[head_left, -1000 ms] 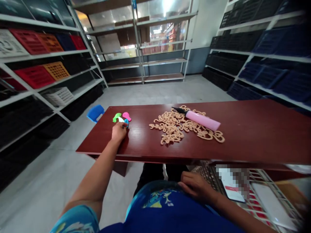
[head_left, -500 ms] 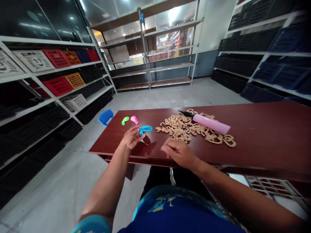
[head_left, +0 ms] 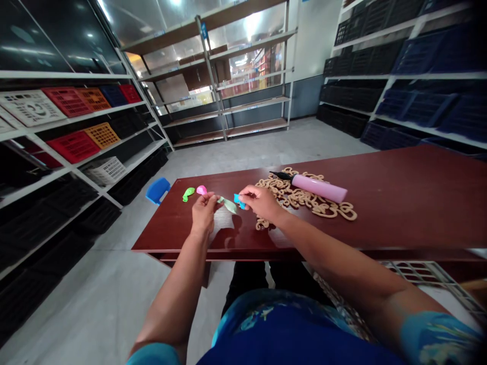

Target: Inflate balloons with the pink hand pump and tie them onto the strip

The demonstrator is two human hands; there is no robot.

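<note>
three small balloons show, none blown up. the blue balloon point(head_left: 232, 204) is up in the air just over the tabletop point(head_left: 399, 203), stretched between two hands. the left hand point(head_left: 203, 213) pinches one end with closed fingers. the right hand point(head_left: 256, 200) pinches the other end, where the bright blue neck shows. the stretched middle looks pale. the green balloon point(head_left: 188, 193) and the pink balloon point(head_left: 201, 190) lie flat on the tabletop, just beside each other, near the far left corner, a little past the left hand.

one pink pump point(head_left: 314, 186) lies on its side with its black tip pointing left. it rests on a pile of tan curly pieces point(head_left: 304, 200), too many to count. the pile sits just right of the right hand.

the hands are close to the near edge of the tabletop. the right half of the tabletop is bare dark red wood, with lots of room. a blue chair point(head_left: 158, 189) pokes out by the far left corner.

the floor past the tabletop is grey and wide. shelves run along the left, the back and the right. on the left shelves are crates: two red ones, two orange ones and two white ones point(head_left: 104, 170) can be made out, and it is hard to tell what is in them. dark crates fill the right shelves point(head_left: 418, 106). a wire basket point(head_left: 426, 276) sits low on the right, under the tabletop's near edge.
</note>
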